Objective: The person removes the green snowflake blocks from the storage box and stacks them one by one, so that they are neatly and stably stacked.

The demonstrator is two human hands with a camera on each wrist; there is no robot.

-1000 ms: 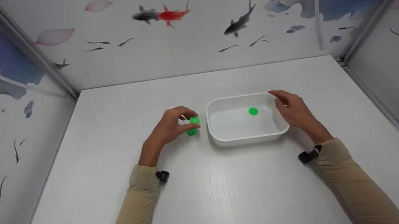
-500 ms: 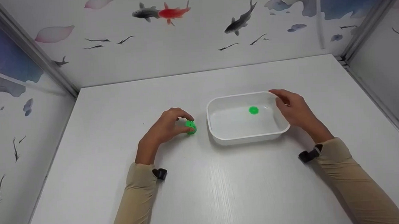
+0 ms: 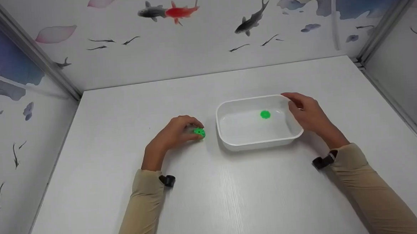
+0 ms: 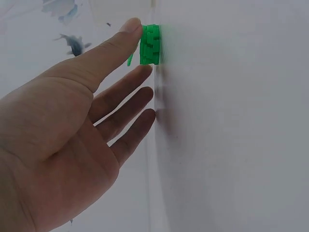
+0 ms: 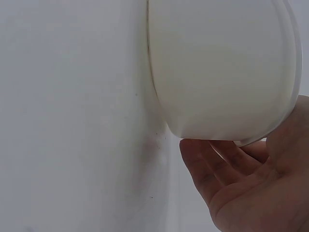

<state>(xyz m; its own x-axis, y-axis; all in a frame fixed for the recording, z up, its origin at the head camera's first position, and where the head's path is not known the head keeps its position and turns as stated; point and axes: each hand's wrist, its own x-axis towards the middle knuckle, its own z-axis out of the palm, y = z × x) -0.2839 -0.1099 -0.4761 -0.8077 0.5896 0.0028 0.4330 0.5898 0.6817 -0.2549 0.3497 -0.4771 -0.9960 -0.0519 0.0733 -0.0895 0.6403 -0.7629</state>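
A small stack of green notched discs [image 4: 150, 44] stands on the white table beside the tub's left end. My left hand [image 3: 177, 133] pinches at it, thumb on the near side and index finger on the far side; the top disc [image 3: 199, 132] shows dark holes. In the left wrist view a thin green edge shows below the thumb [image 4: 113, 50], and the other fingers are spread near the tabletop. My right hand [image 3: 309, 113] grips the right end of a white rectangular tub [image 3: 260, 143], thumb over the rim and fingers outside. One green disc [image 3: 265, 114] lies inside it.
The white table [image 3: 213, 202] ends at a back wall [image 3: 205, 53] printed with fish. Side panels [image 3: 13, 141] stand to the left and right. A black wrist camera [image 3: 168, 181] sits at the left cuff, another black camera [image 3: 319, 163] at the right.
My left hand has moved slightly left and down, bringing the upper green disc over the lower green piece. My right hand and the tub have stayed in place.
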